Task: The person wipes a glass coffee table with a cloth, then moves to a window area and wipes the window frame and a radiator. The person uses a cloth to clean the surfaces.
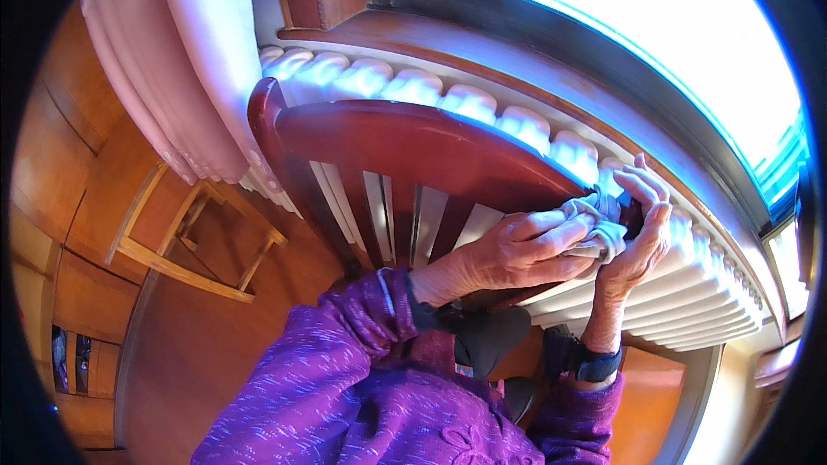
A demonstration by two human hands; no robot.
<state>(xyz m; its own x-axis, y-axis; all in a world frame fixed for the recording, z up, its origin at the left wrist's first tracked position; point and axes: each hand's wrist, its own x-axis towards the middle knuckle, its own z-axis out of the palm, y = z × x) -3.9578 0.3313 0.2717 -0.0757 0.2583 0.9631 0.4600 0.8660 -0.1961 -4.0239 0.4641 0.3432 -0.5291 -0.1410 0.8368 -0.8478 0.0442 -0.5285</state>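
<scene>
A dark red wooden chair [413,142] with a slatted back stands in front of me, its curved top rail nearest the radiator. At the rail's right end, my left hand [536,248] bunches a grey cloth [601,226] and presses it on the wood. My right hand [643,219] curls around the dark post [630,216] at that same corner, its palm and thumb beside the cloth. The cloth and fingers hide part of the rail end. Much of the seat is out of sight below.
A white ribbed radiator [468,103] runs close behind the chair, under a wooden window sill [517,90] and a bright window [614,6]. Pale pink curtains [142,64] hang at the left. Below them, a wooden stool frame [187,271] rests on the brown floor [187,361] near wooden cabinets [97,297].
</scene>
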